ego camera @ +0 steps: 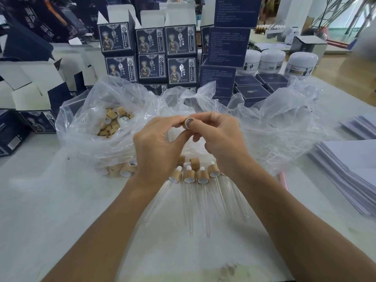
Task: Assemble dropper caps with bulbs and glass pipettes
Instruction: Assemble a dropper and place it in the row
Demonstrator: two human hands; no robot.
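Note:
My left hand (157,143) and my right hand (219,135) meet above the table's middle. Both pinch one wooden dropper cap (188,123) between thumb and fingertips, its open end turned toward me. A thin glass pipette (217,107) rises from my right hand's fingers, pointing up and away. Below the hands, several assembled droppers (195,176) lie in a row on the table, white bulbs away from me and glass tubes toward me. A clear plastic bag (85,127) at the left holds several loose wooden caps (114,123).
Stacked dark blue printed boxes (150,55) stand behind the bags. White jars (271,59) sit at the back right. Piles of white paper sheets (350,159) lie at the right. A second crumpled plastic bag (280,127) spreads to the right of my hands.

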